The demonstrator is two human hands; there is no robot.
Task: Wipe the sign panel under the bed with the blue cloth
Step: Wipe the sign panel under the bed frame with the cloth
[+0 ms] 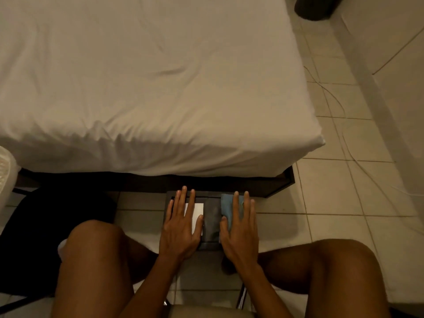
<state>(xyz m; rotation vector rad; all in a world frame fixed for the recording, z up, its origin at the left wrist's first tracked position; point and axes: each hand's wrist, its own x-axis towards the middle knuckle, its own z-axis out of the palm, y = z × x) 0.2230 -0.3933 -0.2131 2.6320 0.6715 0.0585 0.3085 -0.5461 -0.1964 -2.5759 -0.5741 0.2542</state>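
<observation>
Head view: panel (212,220) on floor at bed (146,83) edge; my left hand (181,228) flat, fingers spread, on its left half; right hand (241,230) flat, pressing cloth (227,204) onto right half

A bedroom: a bed (146,83) under a white fitted sheet stands on a tiled floor (339,203) beside it.

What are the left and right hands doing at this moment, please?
Left hand: open, flat on the dark rectangular sign panel.
Right hand: open, pressing the blue cloth onto it.
</observation>
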